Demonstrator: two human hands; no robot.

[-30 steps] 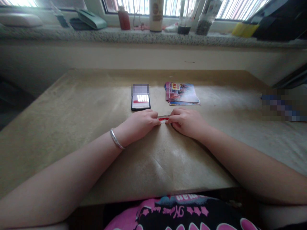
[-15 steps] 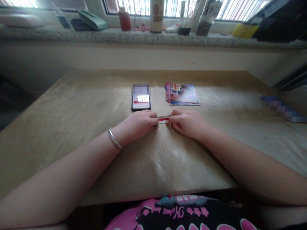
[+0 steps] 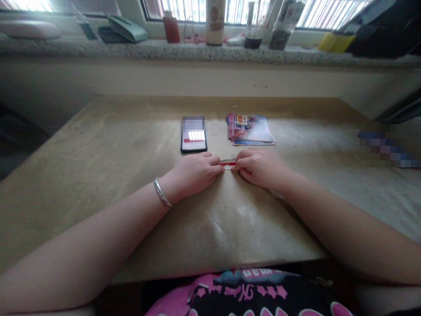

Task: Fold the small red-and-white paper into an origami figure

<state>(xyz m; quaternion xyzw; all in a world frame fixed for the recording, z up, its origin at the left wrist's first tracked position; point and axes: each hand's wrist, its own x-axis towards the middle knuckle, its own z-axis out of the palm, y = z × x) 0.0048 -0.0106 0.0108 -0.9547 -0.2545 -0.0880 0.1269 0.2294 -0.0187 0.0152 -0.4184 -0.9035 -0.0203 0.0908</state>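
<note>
Between my two hands, low over the table, is a narrow folded strip of paper [image 3: 228, 163] with red and white showing. My left hand [image 3: 200, 173], with a silver bangle on its wrist, pinches the strip's left end. At the right end, the fingers of my right hand [image 3: 258, 166] are closed on the same strip. Most of the paper is covered by my fingers. Just beyond my left hand lies a phone [image 3: 193, 142] with its screen lit. Past my right hand rests a small stack of colourful printed leaflets [image 3: 251, 129].
The table [image 3: 131, 131] has a tan cover and meets a wall under a granite sill [image 3: 184, 52]. On the sill stand a red bottle [image 3: 171, 28], a tall pale bottle [image 3: 215, 22] and other items. A blurred bluish item [image 3: 388, 147] lies at the right edge.
My left hand has slid slightly to the right along the paper strip, so less of it shows between my hands. My right hand has shifted only a little; the phone and leaflets stay put.
</note>
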